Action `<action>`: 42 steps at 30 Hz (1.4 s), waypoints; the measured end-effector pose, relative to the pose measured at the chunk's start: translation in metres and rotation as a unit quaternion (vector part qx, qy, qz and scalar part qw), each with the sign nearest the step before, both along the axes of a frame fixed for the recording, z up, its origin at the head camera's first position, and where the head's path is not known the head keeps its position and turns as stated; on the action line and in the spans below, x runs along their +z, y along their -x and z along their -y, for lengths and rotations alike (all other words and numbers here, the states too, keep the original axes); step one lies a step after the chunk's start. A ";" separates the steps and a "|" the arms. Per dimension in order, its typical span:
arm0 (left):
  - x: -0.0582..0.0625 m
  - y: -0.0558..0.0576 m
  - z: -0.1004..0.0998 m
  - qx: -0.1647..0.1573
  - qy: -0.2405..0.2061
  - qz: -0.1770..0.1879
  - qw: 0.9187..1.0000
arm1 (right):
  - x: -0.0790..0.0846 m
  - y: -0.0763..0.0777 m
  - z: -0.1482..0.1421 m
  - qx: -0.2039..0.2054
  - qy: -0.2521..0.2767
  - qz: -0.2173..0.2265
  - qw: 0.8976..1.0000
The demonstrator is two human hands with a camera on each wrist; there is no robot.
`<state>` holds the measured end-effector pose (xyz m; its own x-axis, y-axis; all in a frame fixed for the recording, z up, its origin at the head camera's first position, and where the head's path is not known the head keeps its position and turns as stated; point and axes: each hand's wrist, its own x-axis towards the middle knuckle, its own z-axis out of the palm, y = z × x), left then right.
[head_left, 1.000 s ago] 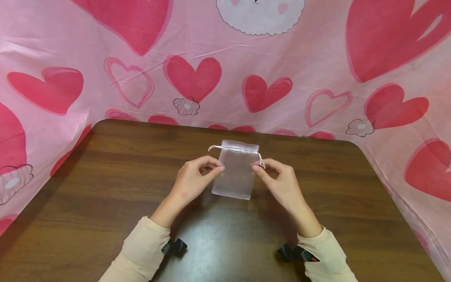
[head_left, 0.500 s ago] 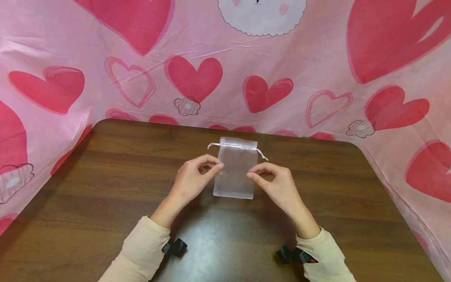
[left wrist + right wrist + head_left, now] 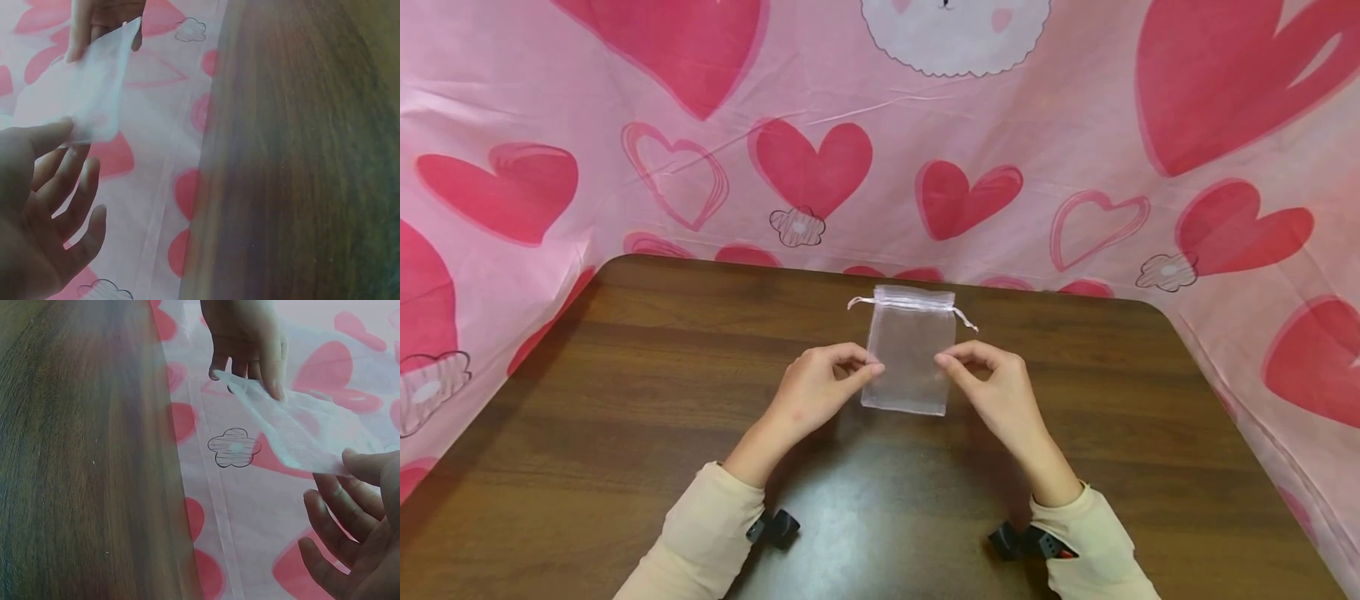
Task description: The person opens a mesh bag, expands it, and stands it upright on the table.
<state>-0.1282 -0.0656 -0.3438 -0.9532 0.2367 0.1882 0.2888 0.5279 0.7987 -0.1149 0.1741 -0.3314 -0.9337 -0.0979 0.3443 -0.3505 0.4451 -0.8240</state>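
- Beneath the sheer white drawstring bag [image 3: 912, 358] lies a brown wooden table [image 3: 587, 400]; the bag is held up over it, raised off the surface.
- At the bag's left edge, the left hand [image 3: 820, 385] pinches the fabric with its thumb, the outer fingers loosely bent.
- At the bag's right edge, the right hand [image 3: 994, 382] pinches the fabric in the same way.
- Across the bag's far end runs a white cord [image 3: 913, 305], one end sticking out at each side.
- Nearer than the bag are cream sleeves [image 3: 703, 529] and black wrist devices [image 3: 784, 529].
- Beyond the bag hangs a pink cloth [image 3: 895, 137] printed with red hearts.
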 end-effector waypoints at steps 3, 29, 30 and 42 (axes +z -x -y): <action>0.000 0.000 0.001 0.014 -0.017 -0.006 1.000 | 0.000 -0.001 0.001 0.007 -0.004 0.014 1.000; 0.000 0.000 0.001 -0.015 -0.016 0.013 1.000 | -0.002 -0.002 0.005 -0.013 0.002 -0.002 1.000; 0.000 0.000 0.001 -0.012 -0.019 0.009 1.000 | -0.001 -0.002 0.005 -0.011 0.003 0.002 1.000; 0.001 0.000 0.003 0.037 -0.041 -0.008 0.998 | 0.000 -0.003 0.006 0.012 -0.016 0.024 1.000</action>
